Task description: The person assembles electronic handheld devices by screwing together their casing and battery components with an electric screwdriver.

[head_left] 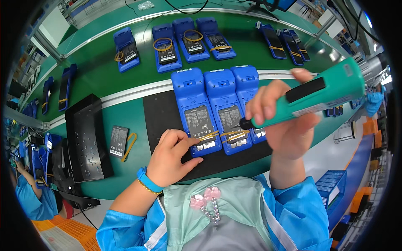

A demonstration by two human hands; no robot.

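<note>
My right hand (pixel 291 136) grips a green electric screwdriver (pixel 341 81), its dark tip pointing left over the middle of three blue handheld terminals. These terminals lie face down, side by side, on a black mat (pixel 161 113): a left one (pixel 188 90), a middle one (pixel 220 87) and a right one (pixel 246 77) partly covered by the screwdriver and hand. Black batteries show in their backs, with yellow rubber bands around the left and middle ones. My left hand (pixel 169 157) rests on the left terminal's lower side, fingertips by its rubber band (pixel 209 136), thumb apart, holding nothing.
A black tray (pixel 101 138) with small screws stands left, beside a loose battery (pixel 119 140) and a rubber band (pixel 129 147). More blue terminals (pixel 165 35) line the green surface behind a metal rail (pixel 138 88). Another person's blue sleeve (pixel 35 201) shows far left.
</note>
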